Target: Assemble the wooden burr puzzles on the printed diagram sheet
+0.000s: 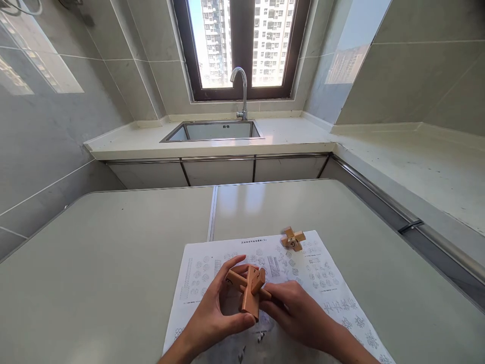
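Note:
A wooden burr puzzle (250, 296) of interlocked orange-brown bars is held up over the printed sheet. My left hand (215, 308) cups it from the left, thumb under its lower end and fingers behind the top. From the right, my right hand (293, 306) pinches a bar that sticks out of the puzzle's side. Dark marks show on some of the bar ends. Beneath both hands lies the white instruction sheet (193, 273) with rows of small line drawings. A second, smaller wooden burr puzzle (293, 239), lighter in colour, rests on the sheet's upper right part.
The sheet lies on a pale table (113, 263) with a seam (212, 212) across it. Beyond its far edge, a counter (295, 131) holds a sink (215, 132) and tap (243, 93) under a window. Another counter (435, 156) runs along the right.

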`<state>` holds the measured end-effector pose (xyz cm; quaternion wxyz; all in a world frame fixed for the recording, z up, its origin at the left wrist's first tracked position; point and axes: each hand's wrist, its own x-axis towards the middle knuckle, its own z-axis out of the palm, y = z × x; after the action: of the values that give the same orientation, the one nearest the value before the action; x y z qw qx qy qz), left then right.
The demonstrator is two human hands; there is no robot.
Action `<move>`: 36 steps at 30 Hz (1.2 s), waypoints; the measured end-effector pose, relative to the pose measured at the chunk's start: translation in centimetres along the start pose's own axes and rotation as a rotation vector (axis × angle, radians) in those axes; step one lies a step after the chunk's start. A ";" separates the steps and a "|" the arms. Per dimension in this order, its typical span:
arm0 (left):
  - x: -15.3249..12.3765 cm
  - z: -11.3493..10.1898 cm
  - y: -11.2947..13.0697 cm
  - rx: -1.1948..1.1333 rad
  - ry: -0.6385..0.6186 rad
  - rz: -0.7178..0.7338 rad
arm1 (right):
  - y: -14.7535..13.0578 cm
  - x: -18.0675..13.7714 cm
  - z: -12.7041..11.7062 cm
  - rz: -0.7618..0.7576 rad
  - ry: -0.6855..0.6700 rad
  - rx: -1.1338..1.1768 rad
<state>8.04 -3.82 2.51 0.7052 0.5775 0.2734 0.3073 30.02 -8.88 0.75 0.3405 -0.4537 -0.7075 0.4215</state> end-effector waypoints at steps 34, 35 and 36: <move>-0.5 -0.8 0.7 0.199 0.015 0.003 | -0.2 -0.1 1.1 -0.168 0.027 -0.150; -0.6 -0.8 0.7 0.197 0.008 -0.001 | -0.2 -0.1 1.1 -0.177 0.027 -0.161; -0.6 -0.8 0.7 0.200 0.002 -0.003 | -0.2 -0.1 1.2 -0.187 0.026 -0.174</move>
<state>6.95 -3.68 3.11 0.6443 0.6440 0.3046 0.2780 28.96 -9.36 0.41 0.3466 -0.4190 -0.7761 0.3193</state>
